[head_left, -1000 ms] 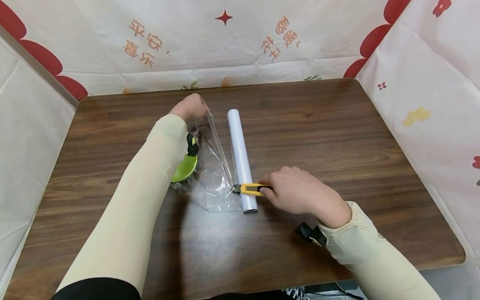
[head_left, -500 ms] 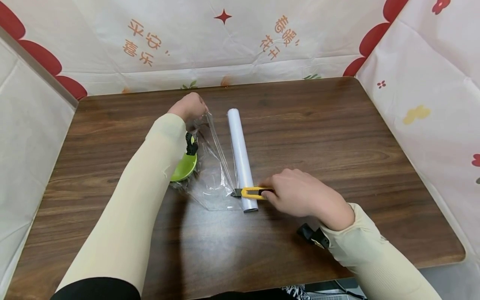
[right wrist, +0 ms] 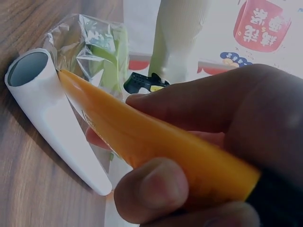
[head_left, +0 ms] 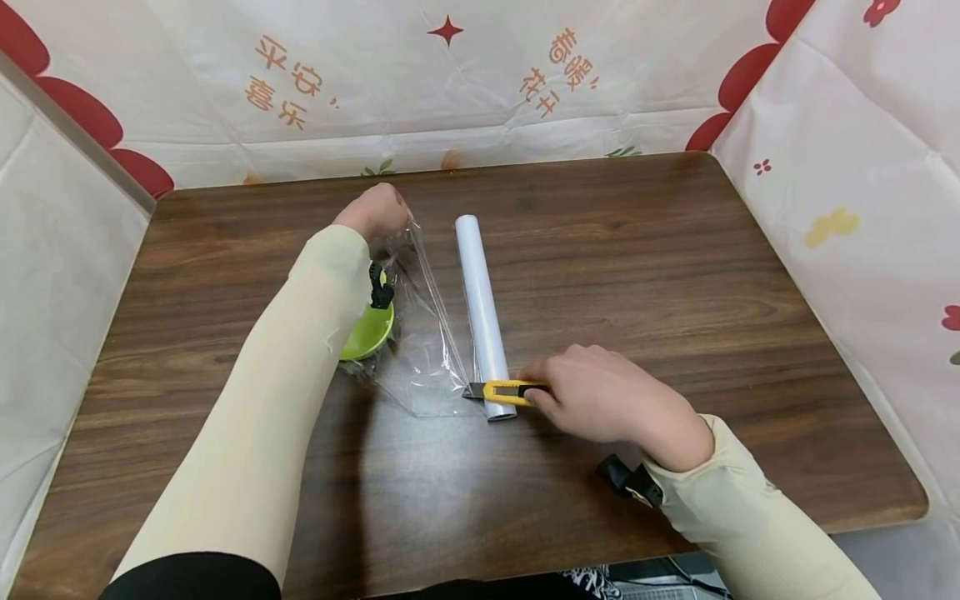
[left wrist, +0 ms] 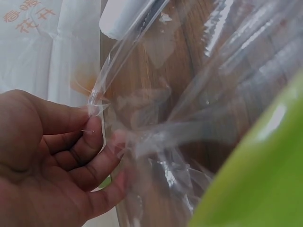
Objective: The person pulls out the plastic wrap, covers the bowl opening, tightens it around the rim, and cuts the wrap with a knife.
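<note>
Between thumb and index finger my left hand pinches the far edge of a sheet of clear plastic film, pulling it up in a taut fold. My right hand grips a yellow utility knife, its blade out at the near end of the film's edge, just left of the white roll. The knife crosses over the roll's near end. Partly hidden by my left forearm, a green bowl stands under or beside the film. In the right wrist view the hollow end of the roll shows.
Everything lies on a brown wood-grain table. Printed white cloth hangs behind it and along the sides. A cable and part of a keyboard show below the near edge.
The knife and my right hand have moved slightly toward the near edge, along the film's edge. My left hand stays at the film's far end, nearly still.
</note>
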### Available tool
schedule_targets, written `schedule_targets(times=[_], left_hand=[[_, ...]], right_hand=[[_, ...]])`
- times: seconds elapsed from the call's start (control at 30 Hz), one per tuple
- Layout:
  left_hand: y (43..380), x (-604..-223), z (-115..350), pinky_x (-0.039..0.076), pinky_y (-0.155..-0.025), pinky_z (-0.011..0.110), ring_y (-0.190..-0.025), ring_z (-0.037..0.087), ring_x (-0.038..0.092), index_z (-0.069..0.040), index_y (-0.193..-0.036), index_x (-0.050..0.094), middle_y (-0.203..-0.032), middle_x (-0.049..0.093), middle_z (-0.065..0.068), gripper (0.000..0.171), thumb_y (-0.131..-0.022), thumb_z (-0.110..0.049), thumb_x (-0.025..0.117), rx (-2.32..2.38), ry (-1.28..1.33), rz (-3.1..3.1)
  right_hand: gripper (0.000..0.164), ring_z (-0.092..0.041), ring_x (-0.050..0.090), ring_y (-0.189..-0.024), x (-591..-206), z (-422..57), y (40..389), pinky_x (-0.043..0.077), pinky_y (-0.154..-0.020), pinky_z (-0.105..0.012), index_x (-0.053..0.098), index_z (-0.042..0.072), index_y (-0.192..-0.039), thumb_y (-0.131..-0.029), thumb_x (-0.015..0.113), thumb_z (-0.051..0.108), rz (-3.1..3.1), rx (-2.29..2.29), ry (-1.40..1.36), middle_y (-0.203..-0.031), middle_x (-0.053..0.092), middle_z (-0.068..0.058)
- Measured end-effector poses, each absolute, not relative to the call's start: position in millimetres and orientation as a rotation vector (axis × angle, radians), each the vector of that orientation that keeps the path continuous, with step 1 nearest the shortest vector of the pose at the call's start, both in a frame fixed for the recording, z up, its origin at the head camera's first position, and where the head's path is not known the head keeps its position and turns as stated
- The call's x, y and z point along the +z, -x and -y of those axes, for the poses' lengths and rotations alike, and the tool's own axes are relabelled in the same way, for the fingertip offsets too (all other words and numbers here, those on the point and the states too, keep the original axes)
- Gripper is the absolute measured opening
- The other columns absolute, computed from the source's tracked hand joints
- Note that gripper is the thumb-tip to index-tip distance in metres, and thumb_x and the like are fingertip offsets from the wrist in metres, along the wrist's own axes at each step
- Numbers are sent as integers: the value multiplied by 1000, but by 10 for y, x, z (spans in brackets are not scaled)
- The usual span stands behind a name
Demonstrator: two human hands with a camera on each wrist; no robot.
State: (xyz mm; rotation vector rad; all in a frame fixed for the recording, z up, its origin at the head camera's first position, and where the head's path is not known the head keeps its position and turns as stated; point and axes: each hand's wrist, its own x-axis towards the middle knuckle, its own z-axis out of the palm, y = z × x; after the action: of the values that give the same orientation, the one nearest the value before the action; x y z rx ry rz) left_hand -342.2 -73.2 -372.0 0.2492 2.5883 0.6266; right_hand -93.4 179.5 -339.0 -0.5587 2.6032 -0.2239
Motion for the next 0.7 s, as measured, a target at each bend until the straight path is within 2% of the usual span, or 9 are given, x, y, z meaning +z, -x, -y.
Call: schedule_targets(times=[0.23, 0.4, 0.7], left_hand=[[3416, -3704, 751, 37, -56, 28, -58, 13, 39, -5, -99, 61, -72, 47, 1, 30, -96, -20, 35, 583, -259, -2619], [3403, -3673, 761, 39, -60, 29, -68, 16, 43, -5, -105, 59, -87, 53, 5, 30, -97, -20, 35, 581, -241, -2618], [3372, -3656, 788, 38, -60, 29, -68, 16, 42, -4, -107, 60, -92, 54, 7, 31, -95, -15, 33, 594, -240, -2606]], right_hand=[[26, -10, 39, -44, -3399, -1791, 887, 33, -40, -27, 62, 24, -113, -91, 51, 34, -2607, -227, 560, -59, 49, 8], [24, -10, 37, -45, -3386, -1798, 860, 32, -41, -27, 63, 25, -110, -91, 51, 34, -2605, -213, 569, -58, 48, 8], [29, -10, 36, -45, -3380, -1813, 801, 31, -42, -27, 60, 26, -118, -92, 50, 34, -2594, -214, 557, -58, 49, 9]])
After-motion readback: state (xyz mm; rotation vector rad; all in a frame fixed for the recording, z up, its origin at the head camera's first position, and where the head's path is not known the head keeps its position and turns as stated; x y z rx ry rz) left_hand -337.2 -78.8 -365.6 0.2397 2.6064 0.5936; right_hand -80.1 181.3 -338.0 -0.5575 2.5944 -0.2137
